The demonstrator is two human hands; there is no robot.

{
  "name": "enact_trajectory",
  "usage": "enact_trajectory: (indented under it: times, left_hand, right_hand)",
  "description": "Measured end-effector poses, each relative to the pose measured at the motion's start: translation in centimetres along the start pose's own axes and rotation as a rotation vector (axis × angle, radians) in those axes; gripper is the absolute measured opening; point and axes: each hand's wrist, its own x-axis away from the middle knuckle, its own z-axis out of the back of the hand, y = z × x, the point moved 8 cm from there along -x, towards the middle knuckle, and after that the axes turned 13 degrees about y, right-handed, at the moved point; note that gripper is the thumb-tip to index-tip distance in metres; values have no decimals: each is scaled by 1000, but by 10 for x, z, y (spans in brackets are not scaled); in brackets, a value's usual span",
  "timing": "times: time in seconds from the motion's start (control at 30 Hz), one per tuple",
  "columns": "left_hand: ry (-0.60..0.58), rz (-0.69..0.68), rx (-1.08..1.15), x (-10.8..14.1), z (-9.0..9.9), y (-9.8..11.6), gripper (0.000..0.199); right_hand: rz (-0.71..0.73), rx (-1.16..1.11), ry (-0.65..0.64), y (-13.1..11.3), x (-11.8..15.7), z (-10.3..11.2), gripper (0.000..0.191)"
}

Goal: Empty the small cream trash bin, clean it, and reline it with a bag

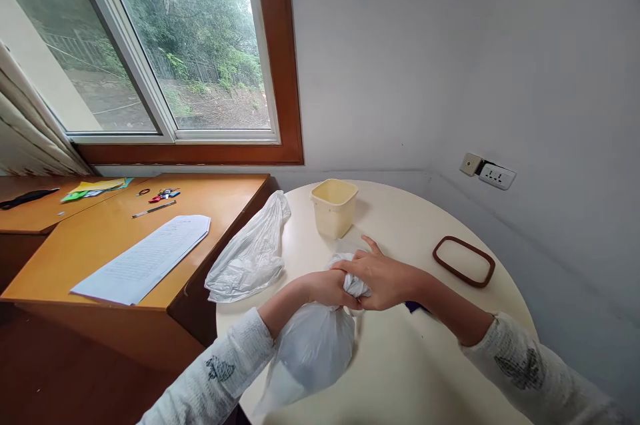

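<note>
A white plastic bag (316,345) hangs puffed out below my two hands, over the near left part of the round table (425,371). My left hand (323,287) is wrapped round the bag's gathered neck. Against it, my right hand (383,277) grips the twisted upper part of the same bag, its index finger pointing up and away. What the bag holds, if anything, cannot be made out. Just beyond my hands stands a pale yellow square tub (334,211) with an open top. Flat on the table to the left lies another white plastic bag (253,251).
On the right of the table lies a brown rounded frame (464,261). Something dark blue (416,307) is partly hidden under my right forearm. The wooden desk (230,195) at left bears paper sheets (145,258), a pen (154,209) and small items. A wall socket (497,176) is at right.
</note>
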Motion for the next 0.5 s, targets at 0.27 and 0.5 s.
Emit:
enact_trajectory:
  times: [0.27,0.5]
  left_hand:
    - [-26,-159,23,16,18,26,16]
    - [46,-479,-42,44,37,47,30]
  right_hand:
    - [-103,67,-125,26,9,-11,19]
    - [-376,-353,-91,49,15,11,16]
